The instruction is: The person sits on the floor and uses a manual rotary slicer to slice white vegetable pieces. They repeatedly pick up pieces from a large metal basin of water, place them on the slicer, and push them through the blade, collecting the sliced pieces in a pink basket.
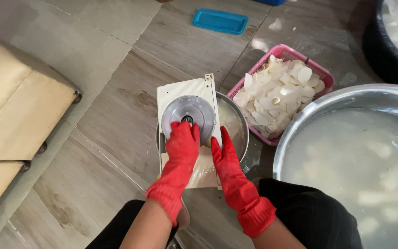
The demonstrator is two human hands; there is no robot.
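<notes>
A cream slicer board point(189, 92) with a round metal disc point(187, 110) lies across a small metal bowl point(240, 133). My left hand point(182, 146), in a red rubber glove, presses flat on the disc's near edge. Gloved the same way, my right hand point(224, 154) rests against the board's right side, fingers pointing away from me over the bowl's rim. What is under either hand is hidden. Pale slices lie inside the bowl.
A pink basket point(324, 76) of white slices stands to the right of the bowl. A large metal basin point(300, 110) of cloudy water fills the right side. A black tub point(378, 55) sits top right, a blue tray point(219, 20) lies far ahead, cushions point(10, 110) left.
</notes>
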